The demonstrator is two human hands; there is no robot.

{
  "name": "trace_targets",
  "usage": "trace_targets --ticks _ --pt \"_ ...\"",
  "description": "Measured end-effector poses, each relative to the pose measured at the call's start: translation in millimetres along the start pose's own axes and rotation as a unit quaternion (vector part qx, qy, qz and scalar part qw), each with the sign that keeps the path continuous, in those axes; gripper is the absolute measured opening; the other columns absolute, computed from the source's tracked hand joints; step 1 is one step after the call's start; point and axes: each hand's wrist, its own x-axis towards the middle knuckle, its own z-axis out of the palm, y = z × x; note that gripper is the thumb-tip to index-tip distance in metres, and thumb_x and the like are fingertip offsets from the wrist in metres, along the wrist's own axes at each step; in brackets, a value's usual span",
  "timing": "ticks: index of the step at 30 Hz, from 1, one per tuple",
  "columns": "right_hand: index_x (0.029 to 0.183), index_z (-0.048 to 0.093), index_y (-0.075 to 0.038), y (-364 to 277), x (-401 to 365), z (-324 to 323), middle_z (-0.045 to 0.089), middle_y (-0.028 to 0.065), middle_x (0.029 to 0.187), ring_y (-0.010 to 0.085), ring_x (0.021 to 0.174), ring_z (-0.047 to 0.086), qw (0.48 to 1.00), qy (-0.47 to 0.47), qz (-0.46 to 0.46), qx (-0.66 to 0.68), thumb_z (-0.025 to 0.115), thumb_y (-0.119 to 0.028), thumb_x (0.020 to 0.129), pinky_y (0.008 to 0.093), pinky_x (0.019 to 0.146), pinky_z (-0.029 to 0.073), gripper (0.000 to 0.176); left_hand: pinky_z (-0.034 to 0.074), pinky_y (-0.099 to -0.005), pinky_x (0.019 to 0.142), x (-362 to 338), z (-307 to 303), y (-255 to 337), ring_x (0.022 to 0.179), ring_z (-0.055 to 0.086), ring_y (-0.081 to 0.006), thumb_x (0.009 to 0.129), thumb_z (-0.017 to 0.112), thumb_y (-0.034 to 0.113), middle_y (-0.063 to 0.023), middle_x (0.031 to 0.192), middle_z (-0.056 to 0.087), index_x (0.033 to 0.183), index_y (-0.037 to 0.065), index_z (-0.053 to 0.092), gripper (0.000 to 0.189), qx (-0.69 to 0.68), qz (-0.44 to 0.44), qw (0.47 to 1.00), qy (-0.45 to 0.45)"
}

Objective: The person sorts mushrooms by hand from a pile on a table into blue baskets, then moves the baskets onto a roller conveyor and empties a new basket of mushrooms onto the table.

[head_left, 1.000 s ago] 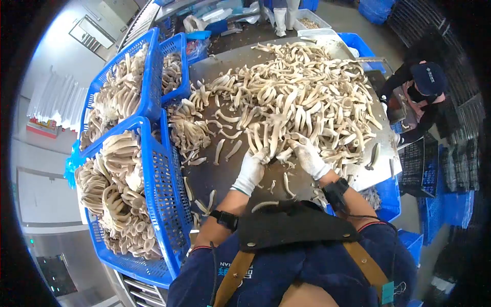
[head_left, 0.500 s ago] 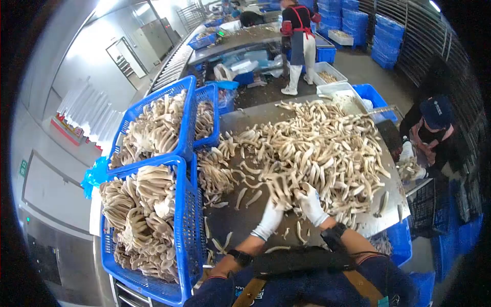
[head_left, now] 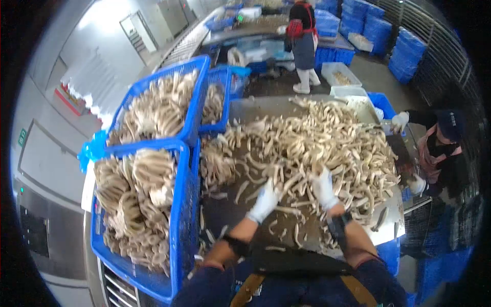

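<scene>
A large heap of pale, long-stemmed mushrooms (head_left: 337, 138) covers much of the metal table (head_left: 230, 217) in front of me. My left hand (head_left: 265, 201), in a white glove, is at the heap's near edge, its fingers closed around a few mushrooms. To the right, my right hand (head_left: 324, 189), also gloved, has its fingers curled on mushrooms in the heap; its fingertips are partly hidden and blurred. Between the hands lie loose stems (head_left: 296, 202). A bunch of mushrooms (head_left: 217, 166) still joined together rests left of my left hand.
Blue baskets (head_left: 180, 220) of mushroom clumps stand along the left side, with another basket (head_left: 204, 71) behind. A co-worker (head_left: 442, 143) sits at the right edge of the table; another person (head_left: 304, 46) stands farther back. White bins (head_left: 343, 75) stand beyond the heap.
My hands have moved apart; the mushroom bunch between them is no longer held together there. The view has shifted slightly. The co-worker at right has spread their hands.
</scene>
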Motion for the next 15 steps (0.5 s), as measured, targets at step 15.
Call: trace_targets --ticks 15 --pt "0.143 0.028 -0.002 -1 103 -21 0.047 0.0193 0.133 0.0225 0.094 0.058 0.971 0.010 -0.171 -0.168 0.054 0.006 0.083 0.0354 0.080 0.052 0.066 0.026 -0.0466 0.111 60 -126 -158 0.131 0.032 -0.0421 0.070 0.082 0.030 -0.0312 0.140 0.032 0.142 -0.004 0.025 0.098 0.019 -0.065 0.889 0.452"
